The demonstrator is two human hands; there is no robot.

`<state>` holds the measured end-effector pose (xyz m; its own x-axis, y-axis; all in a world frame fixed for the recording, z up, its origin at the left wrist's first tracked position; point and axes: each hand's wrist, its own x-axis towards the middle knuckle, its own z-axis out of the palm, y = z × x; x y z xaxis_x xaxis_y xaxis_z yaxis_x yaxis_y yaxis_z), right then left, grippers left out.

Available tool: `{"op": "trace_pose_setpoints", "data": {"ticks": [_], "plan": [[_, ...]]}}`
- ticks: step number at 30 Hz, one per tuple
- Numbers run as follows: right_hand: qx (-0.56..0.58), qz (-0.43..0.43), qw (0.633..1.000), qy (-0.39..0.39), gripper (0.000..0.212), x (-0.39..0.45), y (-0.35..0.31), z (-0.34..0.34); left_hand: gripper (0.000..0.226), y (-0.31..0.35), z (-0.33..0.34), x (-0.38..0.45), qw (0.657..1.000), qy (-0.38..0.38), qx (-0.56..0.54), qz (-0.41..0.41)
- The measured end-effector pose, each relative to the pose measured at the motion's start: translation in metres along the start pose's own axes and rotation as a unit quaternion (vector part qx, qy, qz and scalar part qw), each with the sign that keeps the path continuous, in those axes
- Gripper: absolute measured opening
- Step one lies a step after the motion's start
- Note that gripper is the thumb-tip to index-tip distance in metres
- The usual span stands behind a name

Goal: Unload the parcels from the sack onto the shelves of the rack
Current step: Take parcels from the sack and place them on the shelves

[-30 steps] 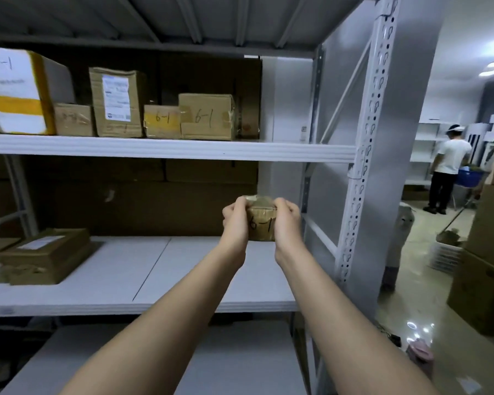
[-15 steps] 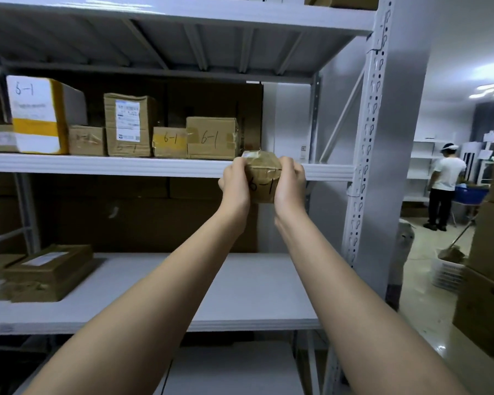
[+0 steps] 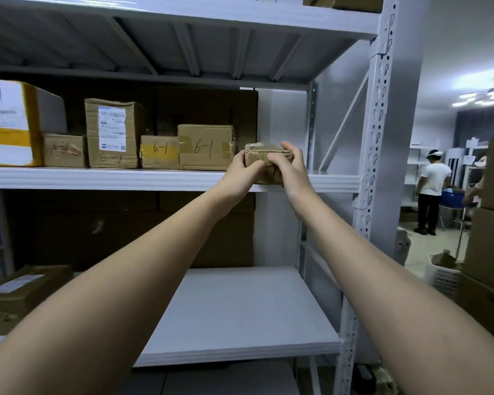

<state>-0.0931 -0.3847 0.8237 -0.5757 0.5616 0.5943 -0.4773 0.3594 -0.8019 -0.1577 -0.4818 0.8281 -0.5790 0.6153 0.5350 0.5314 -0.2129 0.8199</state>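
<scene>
Up close, two bare arms reaching out. Left hand (image 3: 241,173) curled round the left end of one small brown parcel (image 3: 264,163), fingers tight on it. Right hand (image 3: 290,166) wrapped over the top and right end, gripping it too. Parcel at the front edge of the middle shelf (image 3: 97,179) of the white rack (image 3: 378,138), its bottom about level with the shelf lip; hard to tell if resting there. Just left of it, five boxes in a row on that same shelf: a brown box marked 6-1 (image 3: 206,146), a small box with yellow tape (image 3: 159,152), a tall box with a white label (image 3: 113,132), a little brown box (image 3: 64,150), and a big white and yellow box (image 3: 17,122). One flat box (image 3: 23,292) down on the lower shelf (image 3: 240,309), at the left. Far off to the right, one person in a white shirt (image 3: 432,189), seen from behind.
</scene>
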Motion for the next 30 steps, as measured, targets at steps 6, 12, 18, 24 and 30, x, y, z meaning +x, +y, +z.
{"op": "trace_pose_setpoints", "data": {"ticks": [6,12,18,24,30], "plan": [[-0.038,-0.009,0.999,-0.012,0.05,0.06,0.033,-0.002,0.035,-0.028,-0.001,0.054,0.997,0.033,0.056,0.044],[-0.112,-0.008,0.991,-0.071,0.056,0.118,0.074,-0.011,0.034,-0.058,0.004,0.099,0.99,0.053,0.127,0.039],[-0.192,-0.013,0.974,-0.118,0.061,0.165,0.106,-0.013,0.03,-0.088,0.0,0.139,0.978,0.084,0.191,0.026],[-0.278,0.0,0.951,-0.138,0.064,0.193,0.116,-0.014,0.024,-0.103,-0.009,0.168,0.933,0.115,0.341,0.01],[-0.249,0.011,0.96,-0.129,0.047,0.214,0.123,-0.015,0.028,-0.113,-0.02,0.18,0.879,0.124,0.459,0.035]]}}
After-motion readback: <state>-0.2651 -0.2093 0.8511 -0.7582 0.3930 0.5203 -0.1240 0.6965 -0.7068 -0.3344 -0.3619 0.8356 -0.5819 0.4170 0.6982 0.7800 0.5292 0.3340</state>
